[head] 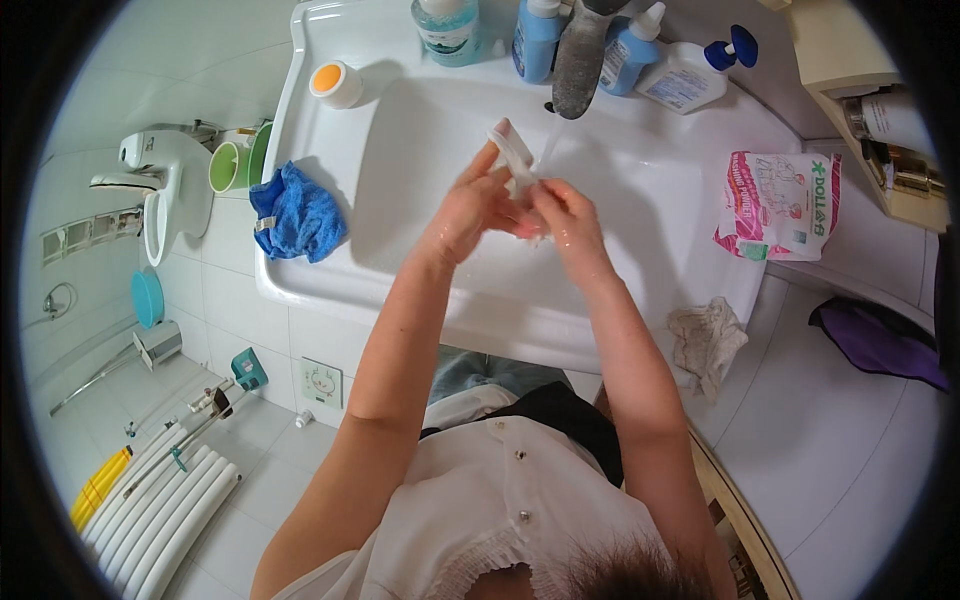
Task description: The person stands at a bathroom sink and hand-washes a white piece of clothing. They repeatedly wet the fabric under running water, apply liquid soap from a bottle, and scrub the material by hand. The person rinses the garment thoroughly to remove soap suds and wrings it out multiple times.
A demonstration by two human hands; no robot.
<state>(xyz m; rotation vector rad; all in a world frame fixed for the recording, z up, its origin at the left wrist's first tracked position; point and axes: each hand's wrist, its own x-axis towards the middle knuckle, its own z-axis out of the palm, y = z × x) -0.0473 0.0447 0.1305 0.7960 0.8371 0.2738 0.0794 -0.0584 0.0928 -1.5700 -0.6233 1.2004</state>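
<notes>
Over the basin of a white washbasin (420, 150), both my hands grip a small wet white cloth (516, 156). It is stretched over the raised fingers of my left hand (469, 210), with a fingertip showing at its upper end. My right hand (570, 221) pinches the lower part of the cloth, close beside the left. Water drops show on the skin of both hands. A thin stream of water (553, 142) falls from the grey faucet (579, 71), just beyond the cloth. The fingers partly hide the cloth's lower end.
Blue bottles (535, 45), a clear-blue bottle (450, 34) and a white pump bottle (684, 79) line the back rim. A blue towel (300, 214) and an orange-topped jar (337, 84) sit left. Rightward are a washing powder bag (780, 202) and a beige rag (705, 341).
</notes>
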